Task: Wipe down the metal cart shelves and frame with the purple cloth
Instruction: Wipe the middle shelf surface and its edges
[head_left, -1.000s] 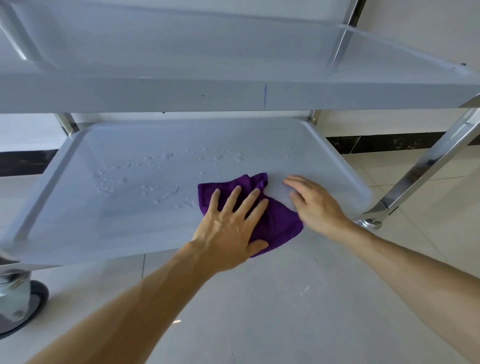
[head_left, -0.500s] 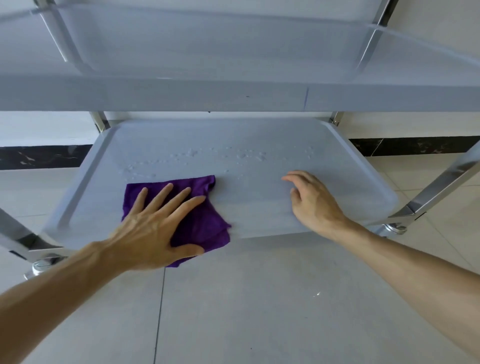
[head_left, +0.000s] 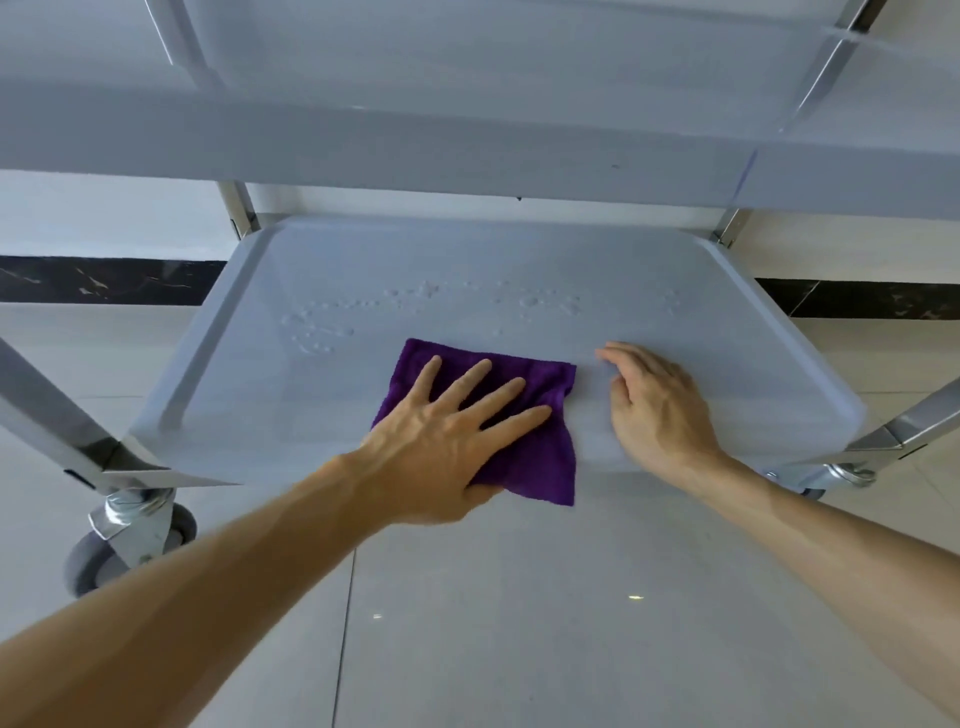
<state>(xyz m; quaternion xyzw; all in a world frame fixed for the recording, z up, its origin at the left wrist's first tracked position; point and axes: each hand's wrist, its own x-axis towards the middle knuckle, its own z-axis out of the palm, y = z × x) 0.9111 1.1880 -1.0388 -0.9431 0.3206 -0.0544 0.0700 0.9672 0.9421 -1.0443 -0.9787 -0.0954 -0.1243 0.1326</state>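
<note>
I see my left hand (head_left: 447, 441) pressing flat, fingers spread, on the purple cloth (head_left: 524, 447) at the bottom shelf's (head_left: 260, 395) front edge; my right hand (head_left: 660, 410) rests loosely curled just beside it, holding nothing.

an indoor room with a hard tiled finish, more like a service or utility space in a commercial building than a furnished living room, though which exactly cannot be told. pale glossy floor tiles (head_left: 519, 623) with thin grout lines lie below the hands, a dark marble-like skirting band (head_left: 104, 280) runs along the plain light wall (head_left: 104, 218) beyond them, and a wheeled metal cart (head_left: 467, 150) with tray shelves, shiny steel legs (head_left: 47, 410) and a grey caster (head_left: 93, 561) stands around them.
</note>
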